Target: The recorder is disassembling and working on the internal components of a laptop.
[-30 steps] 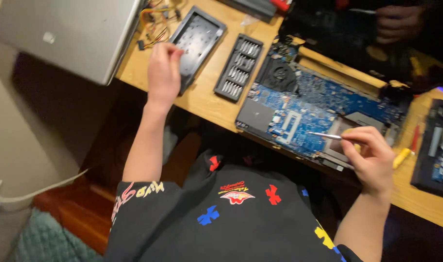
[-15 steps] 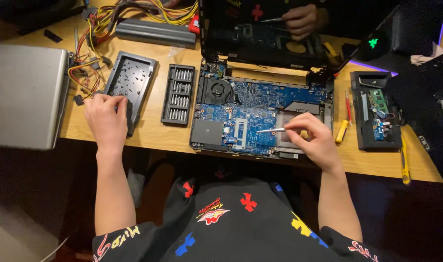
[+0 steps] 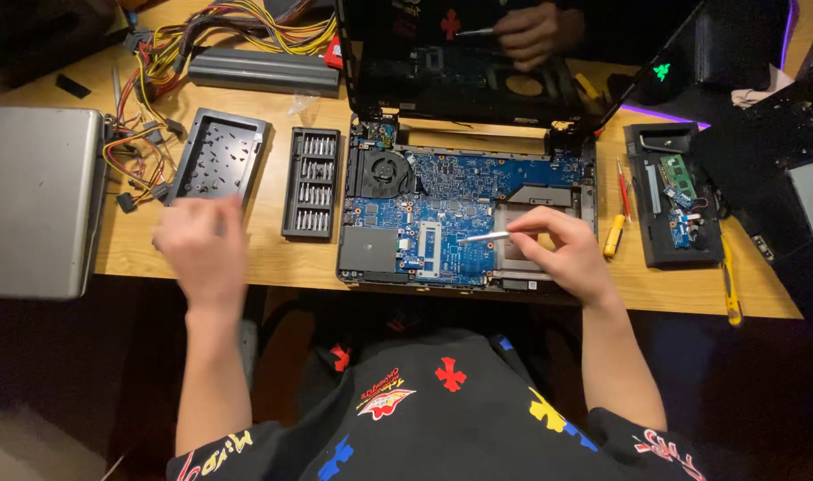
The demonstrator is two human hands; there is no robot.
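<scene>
Resting on the near edge of the open laptop (image 3: 464,218), the right hand (image 3: 562,254) pinches a thin silver screwdriver (image 3: 485,237) between thumb and fingers, its tip pointing left over the blue board near a white slot. The left hand (image 3: 200,249) is blurred, hovering over the desk (image 3: 273,263) edge just in front of the grey tray (image 3: 218,158); its fingers look loosely curled and it seems to hold nothing, though the blur makes that uncertain.

Between the tray and the laptop lies a black bit set (image 3: 311,183) with rows of silver bits. A round fan (image 3: 382,169) sits at the board's far left corner. Right of the laptop, a yellow-handled screwdriver (image 3: 613,233) lies on the wood, touching nothing, and beyond it a black case part (image 3: 674,196) carries small green and blue boards. A silver laptop lid (image 3: 37,200) fills the left side.

Farther back, loose coloured wires (image 3: 202,27) spread beside a long grey battery (image 3: 264,71). Across the desk, another person's hand (image 3: 531,31) works with a tool over a second opened black laptop (image 3: 460,76).
</scene>
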